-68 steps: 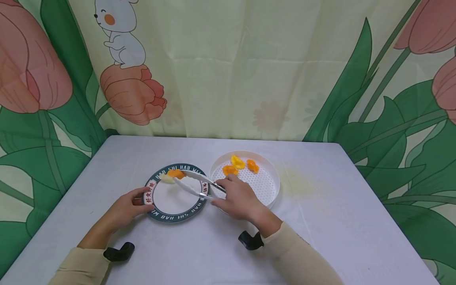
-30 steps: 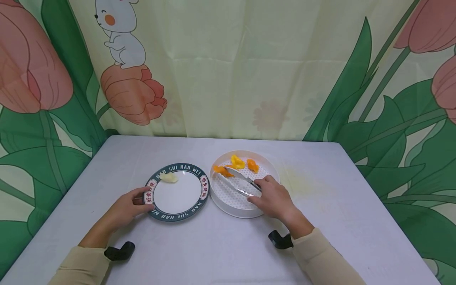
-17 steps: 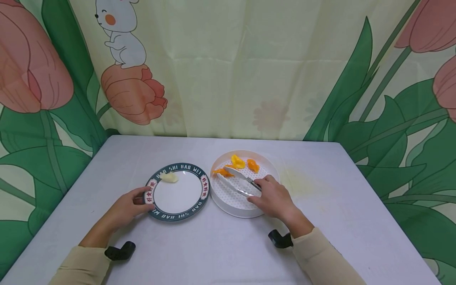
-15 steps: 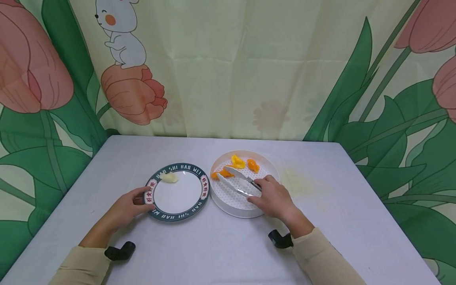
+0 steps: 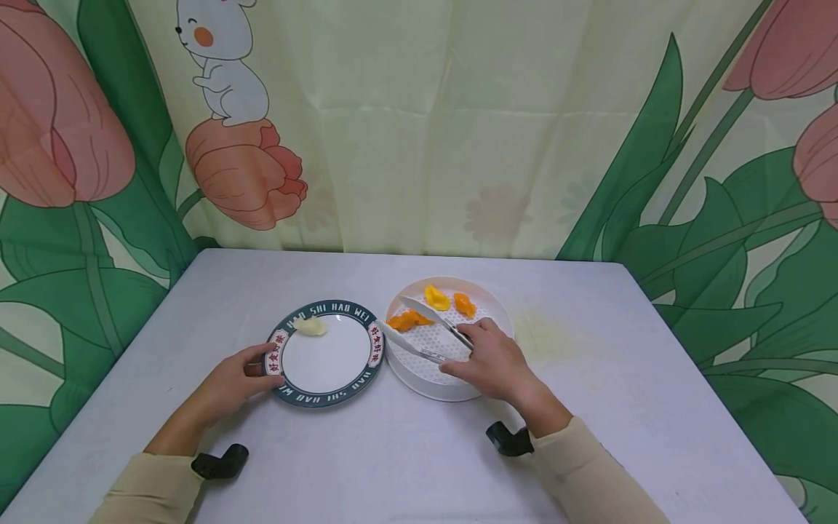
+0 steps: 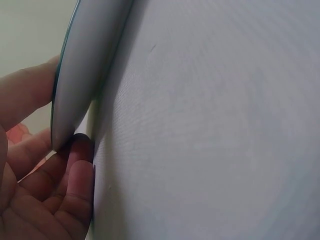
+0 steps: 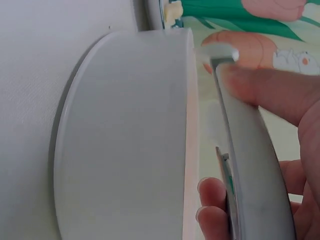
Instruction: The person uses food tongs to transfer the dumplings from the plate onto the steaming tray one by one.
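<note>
My left hand (image 5: pixel 225 386) grips the left rim of a plate (image 5: pixel 327 364) with a dark green lettered border. The left wrist view puts the thumb over the raised plate edge (image 6: pixel 85 60) and fingers beneath. A pale yellowish piece (image 5: pixel 310 326) lies near the plate's back rim. My right hand (image 5: pixel 495 365) holds metal tongs (image 5: pixel 425 311) over a white round perforated tray (image 5: pixel 435 389); the tong tips stand apart, one either side of an orange clump (image 5: pixel 407 320). A yellow piece (image 5: pixel 436 298) and another orange piece (image 5: pixel 465 306) lie farther back in the tray.
Plate and tray stand side by side, nearly touching, on a white-covered table (image 5: pixel 628 407). A faint yellowish stain (image 5: pixel 550 331) marks the cloth right of the tray. Behind hangs a printed curtain (image 5: pixel 419 145). Each wrist wears a black camera mount (image 5: pixel 221 462).
The tongs carried an orange piece from the plate to the tray, beside another orange one. Since half a second ago they have spread and shifted slightly left. The left hand stays on the plate.
</note>
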Motion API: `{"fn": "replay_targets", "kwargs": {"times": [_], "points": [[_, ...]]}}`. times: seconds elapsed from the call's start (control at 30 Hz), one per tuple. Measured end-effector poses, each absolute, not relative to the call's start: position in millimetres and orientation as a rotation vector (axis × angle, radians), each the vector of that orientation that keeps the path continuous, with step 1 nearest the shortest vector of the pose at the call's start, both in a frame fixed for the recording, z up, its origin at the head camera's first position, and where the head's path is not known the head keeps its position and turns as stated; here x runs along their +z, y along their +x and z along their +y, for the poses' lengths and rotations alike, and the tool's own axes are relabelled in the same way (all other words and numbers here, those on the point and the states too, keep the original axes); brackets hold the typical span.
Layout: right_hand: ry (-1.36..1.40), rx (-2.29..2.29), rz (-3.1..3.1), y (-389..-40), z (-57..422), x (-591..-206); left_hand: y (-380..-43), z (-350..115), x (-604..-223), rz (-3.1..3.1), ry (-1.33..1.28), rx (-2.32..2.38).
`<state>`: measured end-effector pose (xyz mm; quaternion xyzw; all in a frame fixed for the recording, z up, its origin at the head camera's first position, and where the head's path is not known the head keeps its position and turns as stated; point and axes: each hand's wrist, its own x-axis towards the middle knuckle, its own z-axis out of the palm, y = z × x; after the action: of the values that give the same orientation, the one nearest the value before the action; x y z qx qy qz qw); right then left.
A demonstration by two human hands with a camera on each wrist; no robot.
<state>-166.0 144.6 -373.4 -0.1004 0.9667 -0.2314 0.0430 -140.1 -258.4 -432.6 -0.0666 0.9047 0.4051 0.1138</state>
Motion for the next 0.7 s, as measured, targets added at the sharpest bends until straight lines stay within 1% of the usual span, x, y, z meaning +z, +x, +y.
{"fn": "replay_targets", "kwargs": {"times": [0.37, 0.7], "points": [[-0.437, -0.745, 2.906, -167.5, 114.8, -369.6, -138.9, -258.1, -431.9, 2.653, -0.192, 1.186], [-0.592, -0.668, 2.871, -173.8, 79.4, -368.5, -138.3, -258.1, -433.2, 2.659, -0.195, 1.186]]}}
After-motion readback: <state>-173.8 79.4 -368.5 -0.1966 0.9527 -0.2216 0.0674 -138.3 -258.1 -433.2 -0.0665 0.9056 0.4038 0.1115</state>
